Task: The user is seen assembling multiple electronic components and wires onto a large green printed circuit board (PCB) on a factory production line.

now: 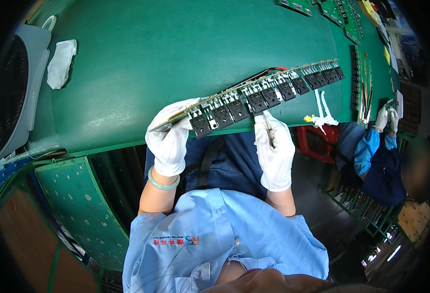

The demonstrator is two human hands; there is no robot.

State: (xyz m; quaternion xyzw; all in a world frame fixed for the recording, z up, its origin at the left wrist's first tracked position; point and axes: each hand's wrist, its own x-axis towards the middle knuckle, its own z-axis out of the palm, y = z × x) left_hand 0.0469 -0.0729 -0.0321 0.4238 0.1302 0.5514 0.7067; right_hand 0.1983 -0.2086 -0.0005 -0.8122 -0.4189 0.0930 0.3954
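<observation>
The left grip (168, 139) is clamped on one circuit board (264, 84), which extends past the right grip (276, 151); that one touches its near edge, pinching or not I cannot tell. Roughly a dozen black components (257, 101) carry unreadable markings.

On the chest of the person's light-blue shirt (273, 244) I can see stitched lettering (168, 241): a row of red characters with a smaller line of blue Latin letters, beside an orange-and-blue emblem (192, 240), all upside down from this angle. The black components (237, 110) along the circuit board (234, 90) bear faint pale markings, too small to read.
</observation>
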